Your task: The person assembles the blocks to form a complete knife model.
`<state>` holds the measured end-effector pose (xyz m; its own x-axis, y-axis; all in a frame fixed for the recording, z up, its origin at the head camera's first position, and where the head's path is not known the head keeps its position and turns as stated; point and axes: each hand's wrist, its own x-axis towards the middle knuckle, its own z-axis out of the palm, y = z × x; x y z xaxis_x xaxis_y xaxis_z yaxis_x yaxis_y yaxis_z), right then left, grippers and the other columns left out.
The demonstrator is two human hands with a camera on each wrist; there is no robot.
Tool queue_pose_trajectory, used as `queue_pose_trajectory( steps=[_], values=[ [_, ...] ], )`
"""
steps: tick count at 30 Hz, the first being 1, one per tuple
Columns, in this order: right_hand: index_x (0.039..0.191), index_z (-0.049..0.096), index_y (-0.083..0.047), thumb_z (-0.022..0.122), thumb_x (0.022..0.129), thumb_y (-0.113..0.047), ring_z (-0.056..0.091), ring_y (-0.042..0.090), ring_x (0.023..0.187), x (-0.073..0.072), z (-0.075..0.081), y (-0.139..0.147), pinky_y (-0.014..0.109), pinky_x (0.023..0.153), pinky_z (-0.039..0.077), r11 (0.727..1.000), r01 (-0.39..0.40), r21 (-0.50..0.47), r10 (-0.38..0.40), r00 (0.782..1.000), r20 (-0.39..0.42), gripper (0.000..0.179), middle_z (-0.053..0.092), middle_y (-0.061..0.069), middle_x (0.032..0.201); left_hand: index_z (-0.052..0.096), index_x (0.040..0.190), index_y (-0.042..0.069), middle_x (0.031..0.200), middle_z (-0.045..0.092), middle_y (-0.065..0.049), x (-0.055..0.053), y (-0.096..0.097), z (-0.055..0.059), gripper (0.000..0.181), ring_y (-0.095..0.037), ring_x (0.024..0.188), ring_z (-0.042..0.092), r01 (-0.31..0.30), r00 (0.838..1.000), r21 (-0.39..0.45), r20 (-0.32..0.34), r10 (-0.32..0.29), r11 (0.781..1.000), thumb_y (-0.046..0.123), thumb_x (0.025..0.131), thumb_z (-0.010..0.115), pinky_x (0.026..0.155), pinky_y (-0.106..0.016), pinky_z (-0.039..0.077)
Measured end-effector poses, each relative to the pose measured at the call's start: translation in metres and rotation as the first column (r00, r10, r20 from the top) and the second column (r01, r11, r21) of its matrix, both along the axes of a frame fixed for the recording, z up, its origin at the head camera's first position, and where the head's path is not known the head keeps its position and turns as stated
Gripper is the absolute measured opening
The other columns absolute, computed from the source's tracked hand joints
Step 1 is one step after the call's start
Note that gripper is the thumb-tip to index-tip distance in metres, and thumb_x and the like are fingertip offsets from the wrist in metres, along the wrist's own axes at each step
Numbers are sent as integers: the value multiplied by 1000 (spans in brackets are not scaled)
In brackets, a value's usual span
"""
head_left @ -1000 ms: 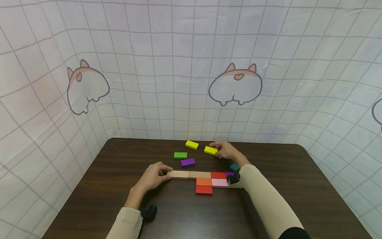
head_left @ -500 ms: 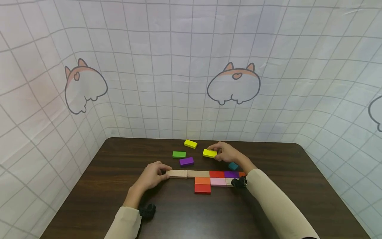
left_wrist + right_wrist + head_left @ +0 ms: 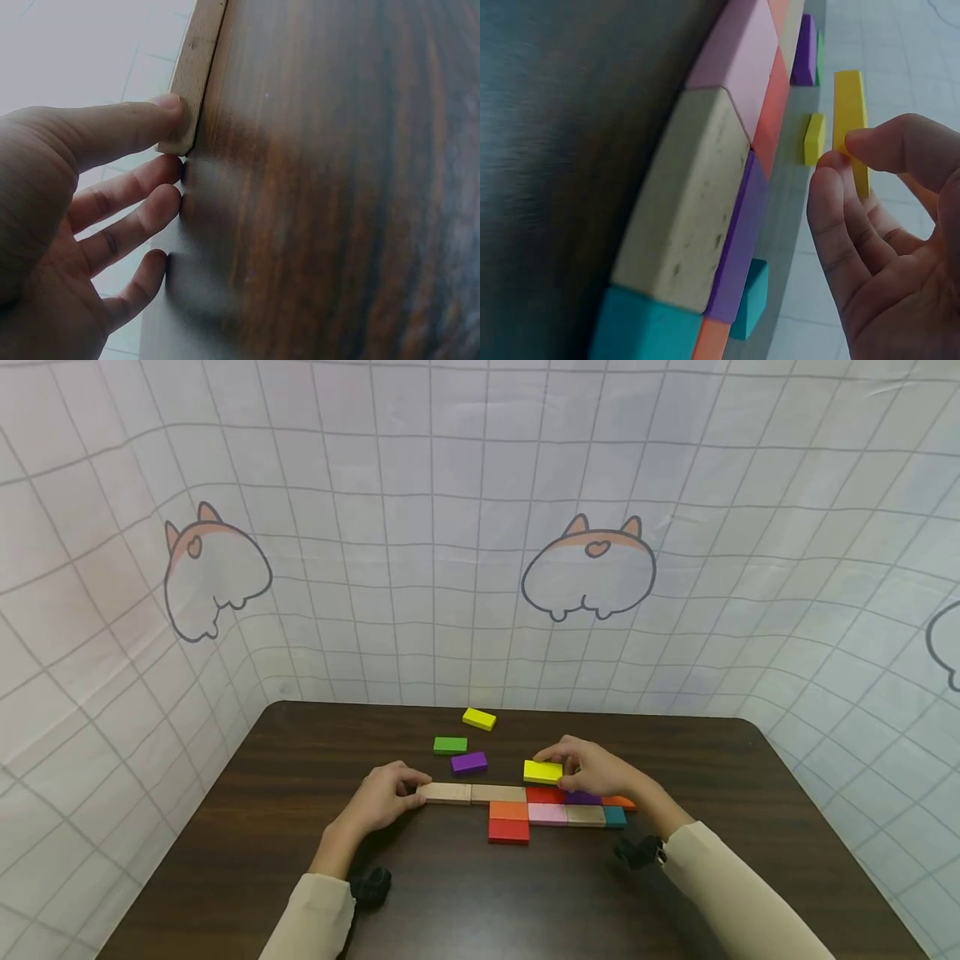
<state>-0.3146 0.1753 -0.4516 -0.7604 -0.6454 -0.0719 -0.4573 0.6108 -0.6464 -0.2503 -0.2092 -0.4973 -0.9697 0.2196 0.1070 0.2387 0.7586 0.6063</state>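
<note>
My right hand [image 3: 596,770] pinches a yellow wooden block [image 3: 543,773] between thumb and fingers, holding it raised just behind the block rows. The right wrist view shows this yellow block [image 3: 849,105] at the fingertips. My left hand [image 3: 378,797] grips the left end of a plain wooden block [image 3: 446,792], its thumb on the near face; the index finger is hidden in the left wrist view. From that block a row runs right through another plain block [image 3: 498,793], red [image 3: 544,795], purple and orange [image 3: 618,802]. Pink [image 3: 547,814], plain and teal [image 3: 615,817] blocks line its front.
An orange block [image 3: 508,811] and a red block [image 3: 508,832] join the front row's left end. Loose purple [image 3: 468,763], green [image 3: 450,746] and yellow [image 3: 478,719] blocks lie farther back on the dark table [image 3: 337,735]. A loose teal block [image 3: 751,300] shows behind the row.
My right hand has lifted the yellow block and brought it nearer and slightly right, toward the rows. The left hand stays at the plain block's end.
</note>
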Motion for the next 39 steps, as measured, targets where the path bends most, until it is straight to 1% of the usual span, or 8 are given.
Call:
queue_pose_trajectory(
  steps=[8, 11, 13, 17, 20, 25, 34, 39],
  values=[
    [135, 67, -19, 68, 93, -4, 59, 13, 82, 30, -2, 20, 25, 69, 50, 998, -58, -30, 57, 998, -37, 44, 56, 2, 110, 79, 115, 17, 98, 67, 2, 0, 2, 2, 24, -10, 77, 56, -1, 1000, -7, -3, 1, 1000, 18, 90, 79, 70, -31, 50],
    [133, 68, -21, 67, 92, -3, 56, 13, 83, 40, -4, 25, 24, 71, 50, 998, -61, -31, 60, 997, -41, 45, 56, 1, 110, 79, 115, 17, 98, 67, 1, 0, 2, 2, 25, -10, 77, 56, -3, 1000, -4, 3, 3, 1000, 18, 90, 79, 71, -31, 49],
    [133, 68, -21, 67, 92, -2, 56, 13, 83, 46, -5, 27, 24, 71, 51, 998, -58, -38, 57, 998, -32, 45, 57, 2, 112, 79, 115, 17, 99, 68, 1, 0, 1, 2, 25, -10, 77, 56, -6, 1000, -3, 5, 6, 1000, 17, 90, 79, 70, -31, 49],
    [133, 67, -18, 66, 92, -2, 57, 11, 84, 56, -7, 31, 24, 73, 51, 996, -64, -57, 63, 998, -14, 44, 59, 7, 124, 79, 115, 18, 99, 68, 2, 0, 1, 2, 25, -11, 77, 55, -10, 1000, -4, 6, 10, 1000, 17, 91, 79, 70, -31, 49],
    [132, 67, -17, 65, 92, -2, 58, 10, 84, 63, -11, 33, 24, 74, 52, 995, -78, -64, 78, 997, -4, 43, 59, 8, 122, 79, 115, 18, 99, 68, 2, 0, 1, 2, 25, -11, 78, 56, -8, 1000, -4, 8, 8, 1000, 17, 91, 79, 70, -31, 49],
    [128, 69, -17, 65, 91, 0, 56, 8, 79, 70, -16, 33, 24, 70, 52, 993, -92, -69, 92, 996, -9, 41, 57, 5, 111, 79, 115, 18, 100, 68, 2, 0, 2, 1, 25, -10, 78, 56, -7, 1000, -2, 12, 7, 1000, 17, 91, 79, 71, -32, 50],
    [125, 70, -12, 66, 89, 4, 54, 6, 75, 75, -20, 28, 23, 68, 51, 992, -101, -74, 100, 995, -25, 40, 57, 8, 107, 79, 116, 18, 101, 68, 2, -1, 2, 0, 25, -10, 79, 56, -8, 1000, 1, 12, 8, 1000, 16, 91, 79, 71, -32, 50],
    [124, 70, -11, 68, 89, 2, 55, 6, 76, 76, -21, 26, 23, 71, 52, 993, -99, -65, 97, 995, -30, 38, 58, 8, 109, 79, 115, 18, 100, 68, 2, 0, 2, 1, 25, -11, 79, 56, -7, 1000, 5, 11, 7, 1000, 16, 91, 79, 71, -32, 50]
  ],
)
